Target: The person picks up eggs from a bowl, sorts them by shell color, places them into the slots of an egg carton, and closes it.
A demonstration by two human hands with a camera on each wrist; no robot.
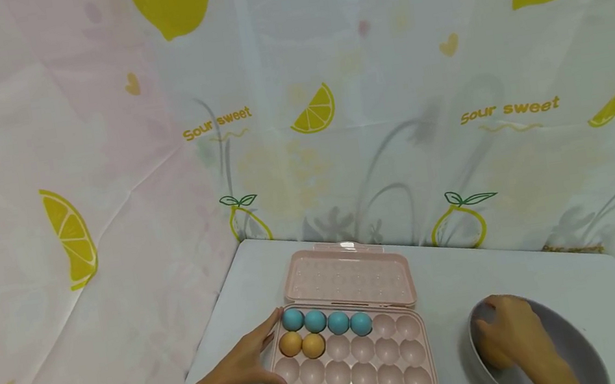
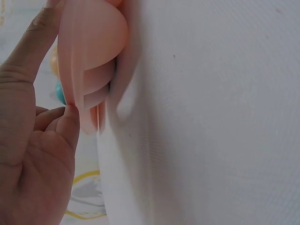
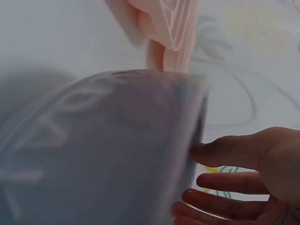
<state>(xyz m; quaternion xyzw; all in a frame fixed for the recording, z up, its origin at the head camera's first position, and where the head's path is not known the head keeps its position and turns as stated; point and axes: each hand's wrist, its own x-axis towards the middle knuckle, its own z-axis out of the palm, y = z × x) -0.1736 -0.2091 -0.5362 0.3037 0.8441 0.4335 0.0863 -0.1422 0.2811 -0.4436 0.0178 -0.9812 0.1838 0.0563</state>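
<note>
An opened pink plastic egg carton (image 1: 367, 364) lies on the table, lid tilted back at its far side. Several blue eggs (image 1: 338, 323) fill the left of its back row; two orange-yellow eggs (image 1: 313, 346) sit at the left of the middle row. My left hand (image 1: 243, 362) holds the carton's left end, thumb at the near corner and fingers at the far one. Inside the grey bowl (image 1: 570, 339) at the right, my right hand (image 1: 512, 330) reaches down beside an orange-yellow egg (image 1: 491, 353). The right wrist view shows its fingers (image 3: 225, 183) extended and spread at the bowl's rim.
The white table (image 1: 437, 272) meets a lemon-print curtain (image 1: 339, 168) at the back and left. The raised carton lid (image 1: 349, 278) stands between the cups and the back curtain. A strip of table separates carton and bowl.
</note>
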